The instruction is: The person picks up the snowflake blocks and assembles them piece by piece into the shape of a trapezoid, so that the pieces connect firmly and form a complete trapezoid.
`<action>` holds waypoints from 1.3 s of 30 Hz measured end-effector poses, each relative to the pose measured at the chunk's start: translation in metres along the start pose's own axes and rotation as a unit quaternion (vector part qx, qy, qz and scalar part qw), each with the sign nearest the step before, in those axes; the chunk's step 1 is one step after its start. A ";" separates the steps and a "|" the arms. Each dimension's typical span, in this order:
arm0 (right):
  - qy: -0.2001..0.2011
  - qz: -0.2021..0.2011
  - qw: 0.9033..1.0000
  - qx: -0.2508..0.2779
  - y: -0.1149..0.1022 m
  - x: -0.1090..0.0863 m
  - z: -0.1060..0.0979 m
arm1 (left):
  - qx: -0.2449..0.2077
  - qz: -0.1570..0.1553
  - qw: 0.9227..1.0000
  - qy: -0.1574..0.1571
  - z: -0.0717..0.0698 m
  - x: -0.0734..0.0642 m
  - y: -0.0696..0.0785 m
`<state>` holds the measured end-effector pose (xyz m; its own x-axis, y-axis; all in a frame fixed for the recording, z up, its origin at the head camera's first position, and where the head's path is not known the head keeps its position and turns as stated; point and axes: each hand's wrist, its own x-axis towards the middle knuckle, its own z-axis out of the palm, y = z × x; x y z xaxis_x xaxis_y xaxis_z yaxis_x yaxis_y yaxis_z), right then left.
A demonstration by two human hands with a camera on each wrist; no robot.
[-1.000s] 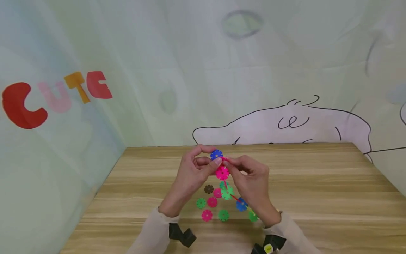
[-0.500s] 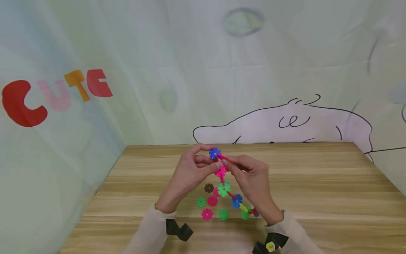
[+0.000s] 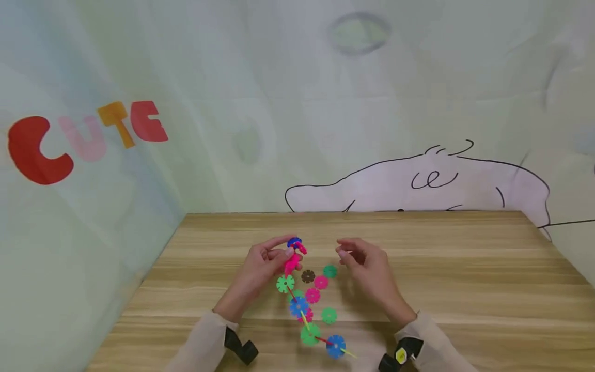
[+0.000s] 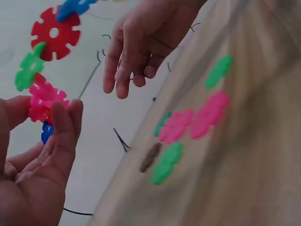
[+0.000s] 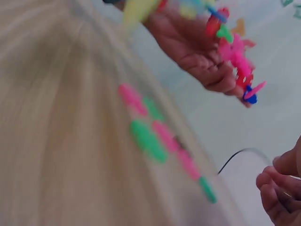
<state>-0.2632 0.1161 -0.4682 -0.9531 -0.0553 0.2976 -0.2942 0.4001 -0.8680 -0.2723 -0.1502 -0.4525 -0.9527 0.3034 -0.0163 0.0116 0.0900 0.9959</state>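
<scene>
My left hand [image 3: 257, 268] pinches the upper end of a chain of interlocking snowflake discs [image 3: 299, 307]. At its top sit a blue disc [image 3: 294, 243] and pink ones, partly hidden by the fingers. Green, blue, red and yellow discs hang below, trailing down to the right over the table. In the left wrist view a red disc [image 4: 55, 40] and a green disc [image 4: 29, 70] join the pink disc [image 4: 44, 99] at the fingers. Apart from the chain, my right hand [image 3: 369, 266] hovers over the table with loosely bent fingers, holding nothing.
Loose discs lie on the wooden table [image 3: 465, 289] between the hands: a brown disc [image 3: 308, 276], a pink disc [image 3: 313, 295], a green disc [image 3: 329, 315] and others. The hanging chain passes in front of some. Behind the table rises a printed cloth backdrop [image 3: 260, 103].
The right hand has let go of the chain's pink part and drawn slightly apart to the right. My left hand has moved left and down with the chain, whose tail swung left.
</scene>
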 end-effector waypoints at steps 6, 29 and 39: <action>-0.069 0.007 0.995 -0.071 0.036 -0.002 0.015 | -0.034 0.016 0.999 -0.010 0.013 0.005 -0.044; -0.083 0.080 0.980 0.159 0.038 -0.001 0.017 | -0.077 0.024 0.997 0.004 0.031 0.015 -0.057; -0.116 0.121 0.956 0.239 0.036 0.001 0.024 | -0.056 0.025 0.998 -0.005 0.023 0.011 -0.054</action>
<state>-0.2763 0.1079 -0.5085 -0.9710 -0.2384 0.0159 -0.0078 -0.0347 -0.9994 -0.2766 -0.1294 -0.5084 -0.9484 0.3152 0.0335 0.0248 -0.0316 0.9992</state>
